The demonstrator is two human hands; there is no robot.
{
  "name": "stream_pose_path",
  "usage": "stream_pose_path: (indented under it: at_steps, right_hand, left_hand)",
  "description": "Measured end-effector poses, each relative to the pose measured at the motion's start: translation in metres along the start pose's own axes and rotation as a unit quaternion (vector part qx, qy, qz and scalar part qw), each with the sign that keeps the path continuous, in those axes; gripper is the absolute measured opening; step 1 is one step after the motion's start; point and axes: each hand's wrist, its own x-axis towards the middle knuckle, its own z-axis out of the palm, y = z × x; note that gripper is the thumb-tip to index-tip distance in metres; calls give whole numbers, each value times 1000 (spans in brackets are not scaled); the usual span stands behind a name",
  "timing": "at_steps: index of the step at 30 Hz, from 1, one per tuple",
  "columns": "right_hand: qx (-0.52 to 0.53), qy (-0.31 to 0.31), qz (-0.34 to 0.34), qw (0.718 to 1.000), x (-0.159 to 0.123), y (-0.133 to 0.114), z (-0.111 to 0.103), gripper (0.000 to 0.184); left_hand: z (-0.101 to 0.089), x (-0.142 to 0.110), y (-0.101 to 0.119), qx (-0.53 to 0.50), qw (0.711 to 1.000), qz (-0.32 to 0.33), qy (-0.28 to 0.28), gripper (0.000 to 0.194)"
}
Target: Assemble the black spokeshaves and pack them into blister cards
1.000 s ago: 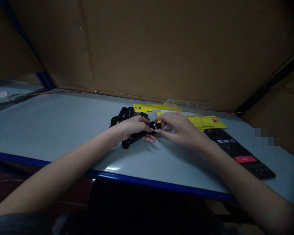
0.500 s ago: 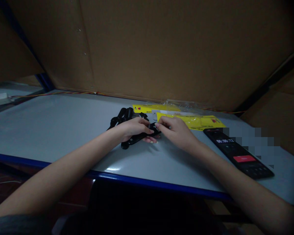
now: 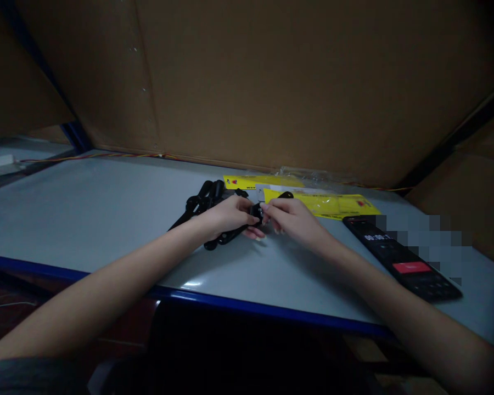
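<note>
My left hand (image 3: pixel 226 215) and my right hand (image 3: pixel 292 218) meet at the middle of the table, and both grip a black plastic part (image 3: pixel 256 209). My fingers hide much of it. A long black piece (image 3: pixel 230 237) runs from it under my left palm. Behind my left wrist lies a tangled bunch of black jointed plastic (image 3: pixel 206 196), apparently linked to it. A yellow printed card (image 3: pixel 325 204) lies just beyond my right hand, and a clear plastic bag (image 3: pixel 308 174) lies behind that.
A black phone (image 3: pixel 399 258) showing a timer lies right of my right hand. The pale grey table (image 3: pixel 86 208) has a blue front edge (image 3: pixel 189 294). Brown cardboard (image 3: pixel 271 82) stands behind it, and a thin coloured wire (image 3: pixel 107 156) runs along its base.
My hands have drawn closer together around the black part. My right hand has shifted left, and a thin black end now sticks out past my left wrist.
</note>
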Motion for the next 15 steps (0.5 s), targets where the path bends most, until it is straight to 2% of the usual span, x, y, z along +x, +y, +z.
stream_pose_path:
  at_steps: [3,5,8,10,12,15]
  right_hand:
    - [108,-45,96,988,2,0,2,34]
    - [106,-46,110,987,1,0,1,37]
    - [6,29,25,999,-2,0,-5,35]
    - [-87,85,-52,991,-5,-2,-9,31]
    - [-166,100,-102,976,-7,-4,-10,31]
    - [-238,95,-128,958,-8,-6,-9,24]
  left_hand:
    - [3,-1,0,7,1000,7,7,13]
    - [3,-1,1,4,1000,9,7,13]
    - [2,0,3,-8,1000,10,12,16]
    - [1,-1,4,-11,1000,5,23,17]
    - [1,-1,4,-11,1000,2,27,17]
    - [2,-1,4,-11,1000,8,18,16]
